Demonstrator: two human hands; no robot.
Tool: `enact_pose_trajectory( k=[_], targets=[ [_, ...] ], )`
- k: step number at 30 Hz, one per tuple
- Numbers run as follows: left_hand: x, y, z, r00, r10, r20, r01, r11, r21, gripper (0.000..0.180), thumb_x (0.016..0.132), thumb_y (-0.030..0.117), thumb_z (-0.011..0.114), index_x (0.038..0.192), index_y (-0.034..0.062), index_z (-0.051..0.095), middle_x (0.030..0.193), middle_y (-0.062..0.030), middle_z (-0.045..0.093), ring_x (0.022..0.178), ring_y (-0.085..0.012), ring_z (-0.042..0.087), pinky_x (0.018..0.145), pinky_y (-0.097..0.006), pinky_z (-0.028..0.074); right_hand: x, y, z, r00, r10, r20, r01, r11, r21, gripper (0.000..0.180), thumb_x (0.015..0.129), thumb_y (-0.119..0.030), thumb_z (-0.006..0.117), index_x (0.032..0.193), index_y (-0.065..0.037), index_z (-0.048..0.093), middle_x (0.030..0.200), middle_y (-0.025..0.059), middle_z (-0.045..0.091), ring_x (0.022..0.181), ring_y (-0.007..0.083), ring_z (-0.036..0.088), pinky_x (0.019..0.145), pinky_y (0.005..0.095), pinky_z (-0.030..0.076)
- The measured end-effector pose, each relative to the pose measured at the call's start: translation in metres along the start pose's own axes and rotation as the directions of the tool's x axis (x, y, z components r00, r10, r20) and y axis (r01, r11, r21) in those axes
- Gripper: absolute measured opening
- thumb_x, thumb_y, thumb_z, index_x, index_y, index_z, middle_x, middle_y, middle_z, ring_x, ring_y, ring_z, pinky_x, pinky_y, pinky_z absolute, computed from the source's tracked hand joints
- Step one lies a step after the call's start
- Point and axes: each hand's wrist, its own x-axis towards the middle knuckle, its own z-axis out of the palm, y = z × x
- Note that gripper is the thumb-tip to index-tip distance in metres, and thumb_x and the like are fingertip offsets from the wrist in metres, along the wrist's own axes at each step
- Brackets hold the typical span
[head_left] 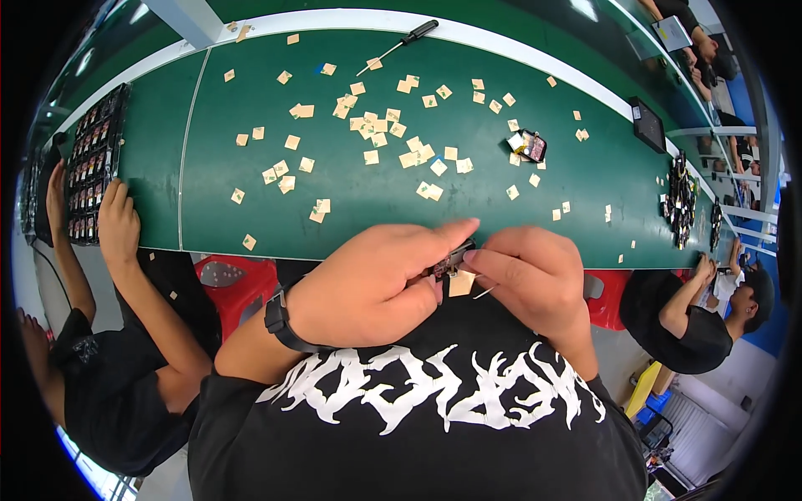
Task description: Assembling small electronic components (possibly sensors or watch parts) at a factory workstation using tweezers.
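The green tabletop looks smooth, faintly glossy. On it, the squares look like matt paper, the screwdriver like dark plastic and metal. Past its near edge, the red stool looks like smooth plastic.

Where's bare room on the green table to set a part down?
Free: strip between black tray and pale seam, co-worker's hand at its near-left corner; far strip right of the screwdriver, between white rail and tan squares. Crowded: the middle, strewn with squares; right end, dark pile; near centre, left hand and right hand with a small dark device.
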Motion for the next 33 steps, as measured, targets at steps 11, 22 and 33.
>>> enact_pose_trajectory(
  k=[11, 22, 33],
  targets=[
    [-0.001, -0.009, -0.004, 0.908, -0.339, 0.246, 0.402, 0.869, -0.289, 0.051, 0.091, -0.010, 0.041, 0.142, -0.0060, 0.051, 0.085, -0.0122, 0.064, 0.070, -0.0159, 0.067, 0.063, -0.028, 0.054, -0.012, -0.009, 0.016, 0.984, -0.011, 0.178, 0.017, 0.999, -0.036, 0.024, 0.072, -0.010, 0.073, 0.095, -0.004, 0.069, 0.088, 0.0050, 0.065, 0.065, 0.0188, 0.063, 0.054, 0.0315, 0.051],
    [-0.036, -0.022, -0.044, 0.795, -0.437, -0.421, 0.446, 0.891, -0.083, 0.026, 0.100, 0.009, 0.057, 0.124, 0.0021, 0.065, 0.103, -0.0056, 0.073, 0.081, -0.0077, 0.062, 0.074, -0.025, 0.051, -0.014, 0.040, 0.001, 0.902, 0.419, -0.107, -0.404, 0.904, 0.141, 0.020, 0.080, -0.009, 0.080, 0.097, -0.005, 0.073, 0.095, 0.0080, 0.071, 0.076, 0.0192, 0.065, 0.063, 0.0277, 0.050],
    [-0.137, -0.056, -0.184, 0.303, -0.083, -0.949, 0.793, 0.575, 0.203, 0.033, 0.099, 0.013, 0.059, 0.127, -0.0027, 0.061, 0.111, -0.0182, 0.066, 0.079, -0.0201, 0.066, 0.070, -0.032, 0.053, -0.018, 0.102, -0.015, 0.698, 0.663, -0.269, -0.692, 0.722, -0.018, 0.041, 0.075, -0.013, 0.084, 0.111, -0.001, 0.069, 0.105, 0.0073, 0.060, 0.083, 0.0188, 0.060, 0.072, 0.0292, 0.050]
  ],
)
